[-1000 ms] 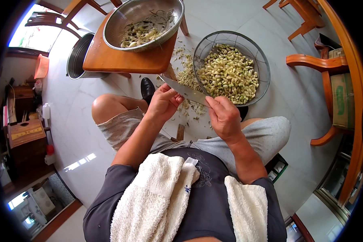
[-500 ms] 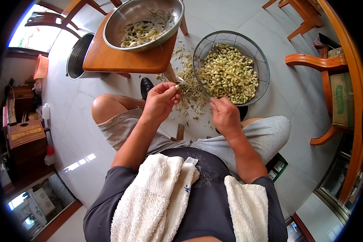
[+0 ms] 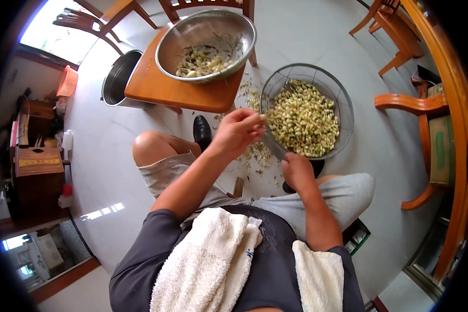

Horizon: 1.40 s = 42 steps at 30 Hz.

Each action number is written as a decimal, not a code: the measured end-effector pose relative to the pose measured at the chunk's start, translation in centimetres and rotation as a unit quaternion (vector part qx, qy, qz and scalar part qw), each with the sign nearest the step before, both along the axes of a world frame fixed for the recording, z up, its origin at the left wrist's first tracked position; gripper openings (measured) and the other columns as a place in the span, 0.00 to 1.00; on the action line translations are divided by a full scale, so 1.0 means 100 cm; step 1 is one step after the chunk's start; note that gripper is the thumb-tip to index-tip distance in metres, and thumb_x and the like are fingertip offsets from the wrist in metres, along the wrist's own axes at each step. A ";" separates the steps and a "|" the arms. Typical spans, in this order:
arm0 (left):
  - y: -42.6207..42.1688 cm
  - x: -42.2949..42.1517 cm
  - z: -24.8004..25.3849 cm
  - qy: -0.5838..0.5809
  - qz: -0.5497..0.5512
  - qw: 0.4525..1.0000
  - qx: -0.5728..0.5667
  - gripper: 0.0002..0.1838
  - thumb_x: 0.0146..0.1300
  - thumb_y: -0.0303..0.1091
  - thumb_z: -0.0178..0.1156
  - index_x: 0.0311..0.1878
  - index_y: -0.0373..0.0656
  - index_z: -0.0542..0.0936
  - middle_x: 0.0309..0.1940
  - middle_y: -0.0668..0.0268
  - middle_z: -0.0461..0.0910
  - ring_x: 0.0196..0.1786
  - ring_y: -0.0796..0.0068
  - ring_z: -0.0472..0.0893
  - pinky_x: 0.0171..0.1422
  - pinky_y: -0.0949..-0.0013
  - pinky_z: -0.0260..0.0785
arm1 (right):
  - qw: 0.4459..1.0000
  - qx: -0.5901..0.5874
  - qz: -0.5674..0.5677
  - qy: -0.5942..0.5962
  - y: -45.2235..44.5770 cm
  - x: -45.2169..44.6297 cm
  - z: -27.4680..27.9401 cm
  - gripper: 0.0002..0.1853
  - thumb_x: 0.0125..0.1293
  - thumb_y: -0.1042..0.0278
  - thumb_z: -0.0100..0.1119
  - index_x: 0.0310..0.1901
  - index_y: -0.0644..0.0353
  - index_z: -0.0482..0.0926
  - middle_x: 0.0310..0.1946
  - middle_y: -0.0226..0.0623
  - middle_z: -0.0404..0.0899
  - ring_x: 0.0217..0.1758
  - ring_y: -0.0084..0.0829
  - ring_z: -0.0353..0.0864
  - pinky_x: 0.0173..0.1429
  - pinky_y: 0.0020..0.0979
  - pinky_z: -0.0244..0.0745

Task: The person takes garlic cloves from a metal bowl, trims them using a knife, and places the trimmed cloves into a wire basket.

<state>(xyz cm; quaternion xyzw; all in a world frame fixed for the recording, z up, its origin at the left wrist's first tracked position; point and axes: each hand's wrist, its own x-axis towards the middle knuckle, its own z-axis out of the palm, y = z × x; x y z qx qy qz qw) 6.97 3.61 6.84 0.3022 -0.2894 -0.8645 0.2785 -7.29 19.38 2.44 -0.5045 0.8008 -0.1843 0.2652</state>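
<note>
Between the fingertips of my left hand [image 3: 239, 133] is a small pale bulb piece [image 3: 263, 117], held at the near left rim of a wire basket [image 3: 347, 136]. That basket holds many pale green and cream pieces [image 3: 304, 119]. My right hand [image 3: 298, 171] is closed on a knife [image 3: 274, 147], whose blade points up and left beneath my left hand. Dry trimmings [image 3: 257, 154] lie on the floor beside the basket. A metal colander [image 3: 164, 52] with stalky bulbs [image 3: 200, 62] rests on the wooden chair seat [image 3: 171, 93].
A metal bucket [image 3: 120, 78] stands left of the chair. An orange basket [image 3: 67, 81] and a wooden cabinet [image 3: 36, 161] are at the far left. Wooden chairs, a table edge [image 3: 452, 62] and a cardboard box [image 3: 442, 151] are at the right.
The view has tilted upward, so the surroundings appear lower. My left hand has moved right, with the small piece, to the basket's rim. The knife blade shows again under it.
</note>
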 end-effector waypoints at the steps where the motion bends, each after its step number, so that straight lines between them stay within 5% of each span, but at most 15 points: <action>1: -0.004 -0.016 0.001 -0.020 -0.027 0.999 -0.034 0.06 0.66 0.31 0.57 0.42 0.38 0.75 0.36 0.60 0.79 0.30 0.77 0.76 0.31 0.75 0.68 | 1.000 0.010 0.020 -0.003 0.000 -0.001 -0.007 0.07 0.57 0.68 0.57 0.31 0.63 0.77 0.30 0.53 0.78 0.38 0.55 0.77 0.43 0.49 0.72; 4: -0.007 -0.068 0.030 -0.109 -0.093 0.986 -0.080 0.13 0.65 0.34 0.60 0.46 0.33 0.76 0.39 0.58 0.79 0.35 0.73 0.79 0.36 0.71 0.74 | 0.998 0.023 0.057 -0.014 0.001 0.001 -0.019 0.08 0.56 0.67 0.57 0.29 0.64 0.77 0.29 0.54 0.78 0.38 0.56 0.77 0.43 0.49 0.72; 6: -0.016 -0.088 0.026 -0.201 -0.144 0.934 -0.256 0.18 0.63 0.37 0.61 0.51 0.32 0.77 0.42 0.58 0.79 0.38 0.73 0.80 0.39 0.70 0.77 | 0.998 0.002 0.052 -0.029 0.002 0.003 -0.021 0.10 0.56 0.66 0.58 0.26 0.65 0.75 0.26 0.55 0.77 0.36 0.56 0.76 0.41 0.50 0.71; 7: -0.022 -0.091 0.023 -0.225 -0.103 0.865 -0.436 0.20 0.61 0.42 0.62 0.47 0.33 0.79 0.38 0.58 0.82 0.34 0.72 0.80 0.37 0.71 0.75 | 0.998 -0.012 0.050 -0.032 0.003 0.003 -0.022 0.10 0.56 0.66 0.58 0.27 0.65 0.76 0.26 0.55 0.77 0.36 0.56 0.76 0.40 0.49 0.71; 10: -0.061 -0.075 0.055 -0.269 -0.139 0.820 -0.485 0.16 0.62 0.37 0.61 0.46 0.33 0.80 0.36 0.61 0.82 0.36 0.76 0.79 0.36 0.71 0.74 | 0.998 -0.008 0.032 -0.047 0.006 0.002 -0.016 0.09 0.55 0.66 0.58 0.28 0.65 0.77 0.26 0.54 0.77 0.35 0.56 0.76 0.40 0.48 0.71; 12: -0.099 -0.058 0.071 -0.323 -0.058 0.837 -0.437 0.13 0.60 0.35 0.61 0.42 0.35 0.82 0.30 0.62 0.83 0.33 0.78 0.79 0.35 0.71 0.73 | 0.998 0.027 0.051 -0.040 0.005 0.002 -0.013 0.08 0.57 0.67 0.56 0.29 0.63 0.76 0.30 0.53 0.78 0.37 0.55 0.77 0.43 0.49 0.72; 14: -0.167 -0.036 0.059 -0.399 0.003 0.684 -0.611 0.10 0.57 0.33 0.61 0.38 0.38 0.83 0.29 0.60 0.83 0.30 0.76 0.80 0.37 0.70 0.73 | 0.996 0.043 0.065 -0.038 0.004 0.003 -0.016 0.08 0.58 0.66 0.55 0.29 0.63 0.77 0.30 0.52 0.78 0.37 0.54 0.77 0.43 0.49 0.72; 16: -0.226 -0.014 0.047 -0.465 0.002 0.632 -0.620 0.08 0.53 0.34 0.62 0.35 0.42 0.83 0.31 0.56 0.83 0.34 0.58 0.83 0.41 0.62 0.75 | 0.995 0.046 0.083 -0.036 0.003 0.005 -0.012 0.08 0.59 0.66 0.55 0.30 0.62 0.77 0.31 0.51 0.79 0.38 0.53 0.78 0.43 0.48 0.72; 19: -0.278 0.003 0.024 -0.543 -0.048 0.552 -0.631 0.09 0.51 0.32 0.59 0.35 0.41 0.83 0.36 0.52 0.82 0.42 0.50 0.81 0.49 0.57 0.74 | 0.993 0.049 0.097 -0.040 -0.002 0.008 -0.013 0.08 0.58 0.65 0.57 0.31 0.62 0.78 0.30 0.51 0.79 0.37 0.53 0.78 0.43 0.48 0.72; 22: -0.295 0.001 0.009 -0.610 -0.164 0.488 -0.602 0.12 0.48 0.35 0.63 0.35 0.39 0.84 0.33 0.52 0.82 0.36 0.52 0.82 0.44 0.60 0.74 | 0.992 0.051 0.105 -0.048 -0.002 0.011 -0.016 0.08 0.58 0.65 0.57 0.31 0.62 0.78 0.29 0.51 0.79 0.37 0.53 0.77 0.43 0.48 0.72; 29: -0.287 -0.012 0.025 -0.649 -0.212 0.462 -0.565 0.15 0.49 0.30 0.56 0.39 0.33 0.81 0.39 0.44 0.80 0.46 0.46 0.80 0.50 0.54 0.73 | 0.983 0.103 0.139 -0.060 -0.007 0.011 -0.012 0.09 0.59 0.65 0.55 0.35 0.61 0.77 0.33 0.51 0.79 0.40 0.52 0.78 0.44 0.49 0.72; 32: -0.306 0.006 0.007 -0.584 -0.127 0.459 -0.657 0.10 0.51 0.33 0.61 0.36 0.39 0.82 0.26 0.54 0.81 0.32 0.56 0.82 0.37 0.61 0.74 | 0.987 0.094 0.114 -0.066 -0.007 0.010 -0.011 0.09 0.59 0.65 0.55 0.33 0.61 0.77 0.33 0.51 0.79 0.40 0.53 0.78 0.45 0.49 0.72; 35: -0.287 0.018 0.041 -0.495 -0.034 0.649 -0.577 0.09 0.55 0.31 0.61 0.31 0.33 0.78 0.27 0.54 0.81 0.28 0.65 0.81 0.35 0.64 0.74 | 0.990 0.097 0.061 -0.085 -0.009 0.007 -0.006 0.09 0.59 0.65 0.54 0.33 0.62 0.77 0.33 0.52 0.79 0.41 0.53 0.77 0.45 0.49 0.72; 38: -0.245 0.027 0.091 -0.452 -0.003 0.773 -0.446 0.08 0.59 0.30 0.61 0.33 0.35 0.76 0.24 0.62 0.78 0.25 0.77 0.78 0.29 0.73 0.70 | 0.997 0.003 0.032 -0.068 -0.006 0.005 -0.011 0.10 0.58 0.64 0.57 0.30 0.63 0.76 0.28 0.52 0.78 0.36 0.53 0.77 0.40 0.47 0.71; 42: -0.214 0.051 0.105 -0.218 0.039 0.942 -0.251 0.07 0.63 0.27 0.60 0.40 0.33 0.76 0.29 0.62 0.77 0.28 0.72 0.80 0.29 0.73 0.73 | 0.997 -0.033 0.020 -0.071 -0.010 0.004 -0.003 0.09 0.58 0.65 0.57 0.30 0.64 0.76 0.27 0.52 0.77 0.35 0.54 0.76 0.39 0.46 0.71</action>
